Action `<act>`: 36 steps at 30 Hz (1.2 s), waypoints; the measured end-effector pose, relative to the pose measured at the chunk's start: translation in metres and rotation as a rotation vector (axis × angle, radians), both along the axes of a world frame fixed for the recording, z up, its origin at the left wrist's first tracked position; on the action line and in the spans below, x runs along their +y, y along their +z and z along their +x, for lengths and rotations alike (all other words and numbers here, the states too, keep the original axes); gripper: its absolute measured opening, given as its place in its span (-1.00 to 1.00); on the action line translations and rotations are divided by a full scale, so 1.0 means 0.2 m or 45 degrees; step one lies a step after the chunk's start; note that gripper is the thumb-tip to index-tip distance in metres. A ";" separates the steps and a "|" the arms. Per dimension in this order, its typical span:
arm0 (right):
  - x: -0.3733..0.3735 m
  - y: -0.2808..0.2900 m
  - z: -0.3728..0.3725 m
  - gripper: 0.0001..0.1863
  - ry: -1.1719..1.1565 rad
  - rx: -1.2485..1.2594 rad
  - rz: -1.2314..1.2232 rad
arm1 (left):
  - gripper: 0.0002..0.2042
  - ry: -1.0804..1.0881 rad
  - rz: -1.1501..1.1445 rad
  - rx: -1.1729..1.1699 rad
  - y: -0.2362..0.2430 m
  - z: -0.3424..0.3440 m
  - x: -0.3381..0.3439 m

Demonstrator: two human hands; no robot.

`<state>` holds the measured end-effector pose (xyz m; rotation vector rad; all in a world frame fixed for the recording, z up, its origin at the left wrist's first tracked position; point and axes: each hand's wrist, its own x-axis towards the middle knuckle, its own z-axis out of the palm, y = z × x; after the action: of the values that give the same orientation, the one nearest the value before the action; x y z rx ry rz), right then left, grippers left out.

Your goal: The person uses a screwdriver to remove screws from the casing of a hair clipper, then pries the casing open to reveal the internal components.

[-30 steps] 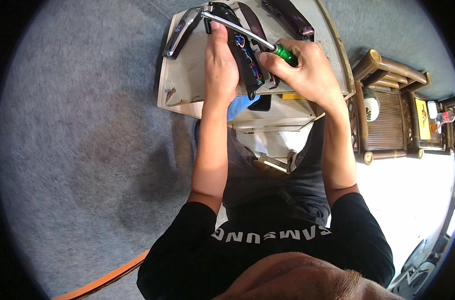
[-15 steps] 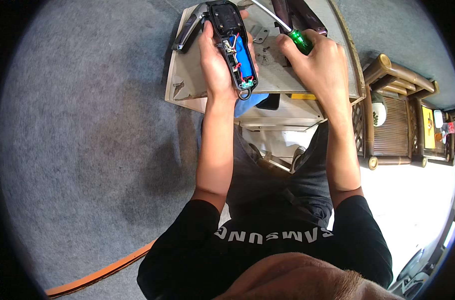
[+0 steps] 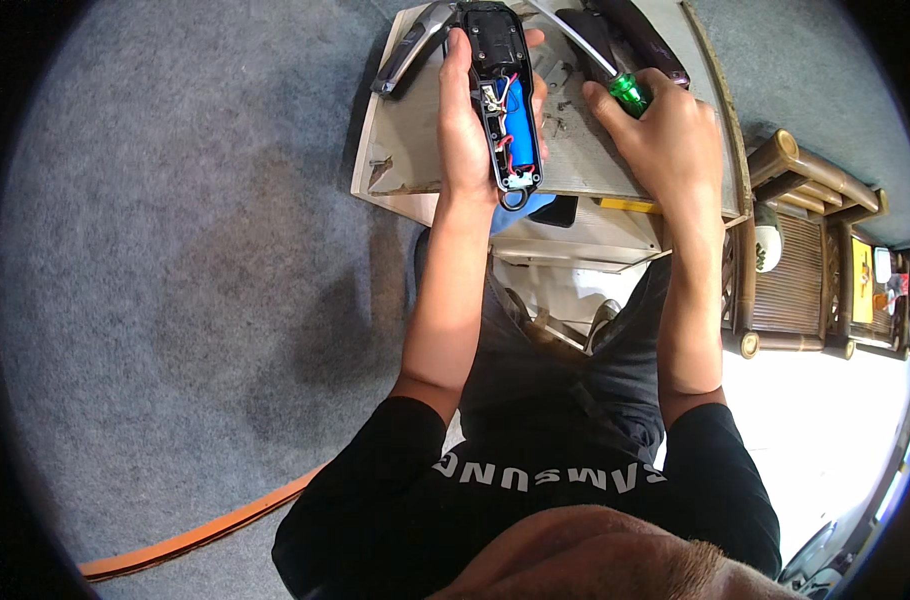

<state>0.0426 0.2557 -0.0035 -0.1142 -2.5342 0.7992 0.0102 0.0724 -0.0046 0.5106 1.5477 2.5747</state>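
Observation:
My left hand (image 3: 465, 140) is wrapped round an opened black hair clipper (image 3: 497, 50), its inside turned up. A blue cylindrical battery (image 3: 518, 125) lies in the casing beside red and white wires, with a hanging loop at the near end. My right hand (image 3: 680, 140) grips a screwdriver (image 3: 630, 94) by its green handle. The shaft points up and left, apart from the clipper, its tip cut off at the top edge. Small screws (image 3: 560, 126) and a metal plate (image 3: 555, 76) lie on the tabletop between my hands.
On the wooden table (image 3: 405, 150), a silver-grey clipper-like part (image 3: 411, 50) lies left and a dark casing (image 3: 643, 38) lies back right. Below the tabletop's front edge are a black flat object (image 3: 557, 211) and a yellow item (image 3: 630, 204). Bamboo furniture (image 3: 790, 270) stands at right.
The table, clipper and both hands appear shifted right and slightly down together, as the view moves. Both grips stay the same.

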 end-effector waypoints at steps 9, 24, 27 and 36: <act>0.02 -0.07 -0.01 -0.59 0.057 0.187 -0.172 | -0.13 -0.026 -0.034 0.031 0.00 0.01 0.00; 0.04 0.00 0.01 -0.56 0.176 0.074 -0.417 | -0.17 -0.130 -0.237 0.207 0.11 -0.03 -0.10; 0.03 0.02 0.03 -0.54 0.238 0.008 -0.471 | -0.19 -0.106 -0.328 0.234 0.11 -0.03 -0.21; 0.04 -0.04 0.02 -0.58 0.584 0.125 -0.657 | -0.25 -0.016 -0.320 0.158 0.05 0.00 -0.27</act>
<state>0.0465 0.2636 -0.0116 0.3436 -2.2280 1.5819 0.0097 0.0177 0.0060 0.6589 1.8669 2.3306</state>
